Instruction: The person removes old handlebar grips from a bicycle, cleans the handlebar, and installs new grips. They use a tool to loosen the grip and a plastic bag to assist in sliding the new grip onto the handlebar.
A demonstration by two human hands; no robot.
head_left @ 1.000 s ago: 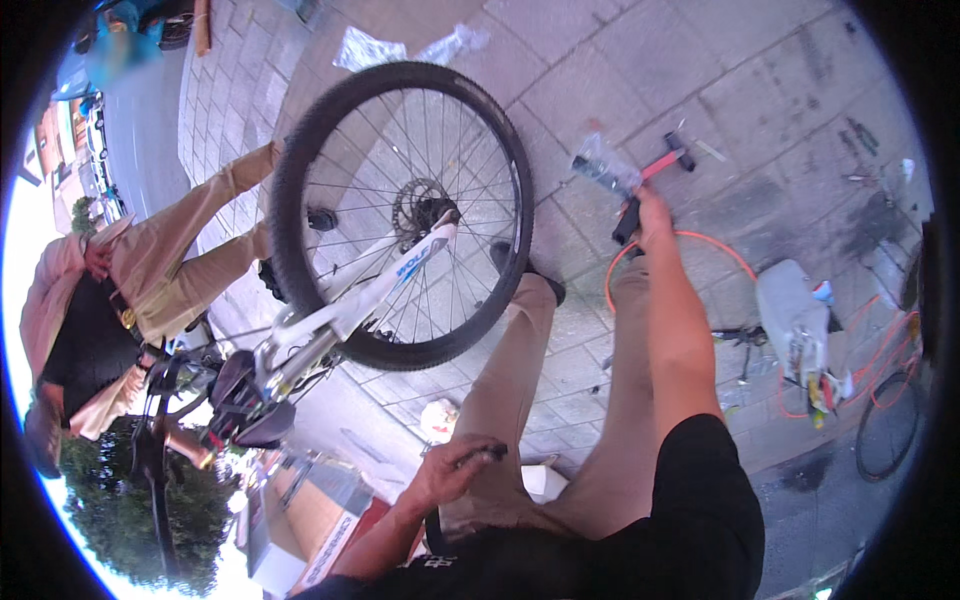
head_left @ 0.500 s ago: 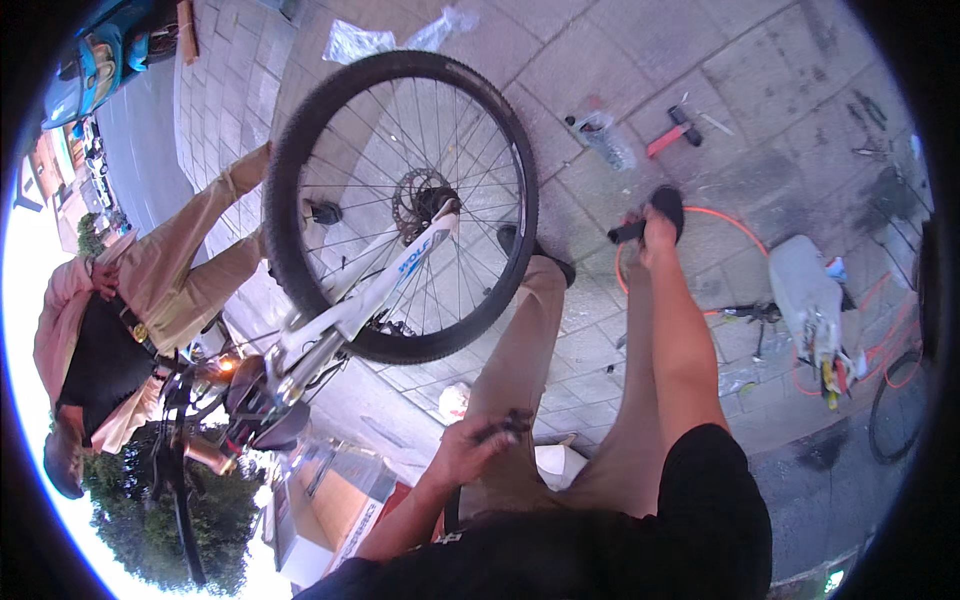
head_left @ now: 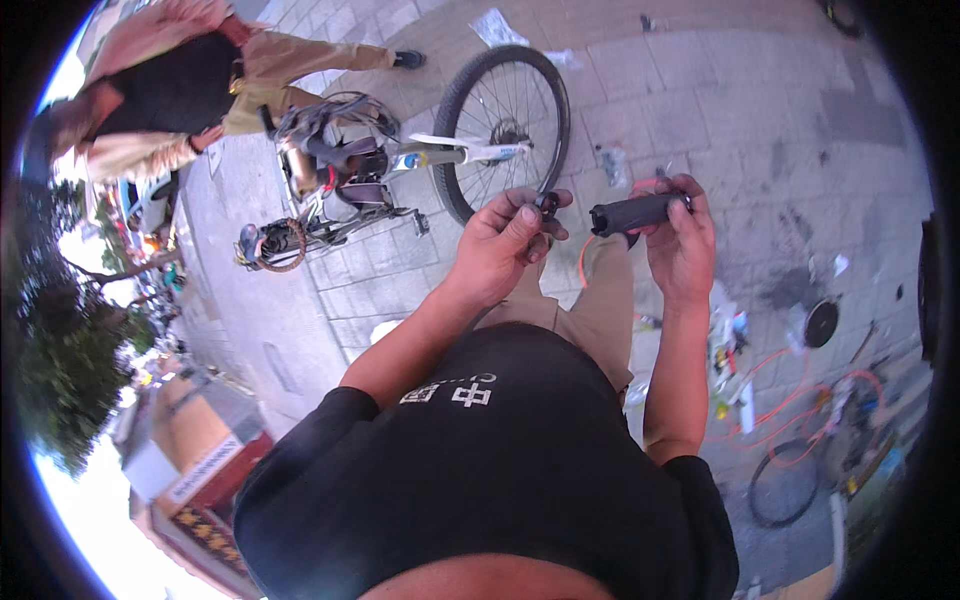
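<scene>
Tube (head_left: 638, 213) is clasped in the right hand (head_left: 684, 240); the left hand (head_left: 505, 240), apart, pinches a dark part (head_left: 547, 203), perhaps ring-shaped.

Lettering (head_left: 472, 393) marks the black shirt (head_left: 490, 470) and signboard (head_left: 203, 470).

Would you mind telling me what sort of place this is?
Probably an outdoor, streetside bicycle repair spot: a bicycle on paving slabs, what looks like a loose tire nearby, and a tree at left.
</scene>
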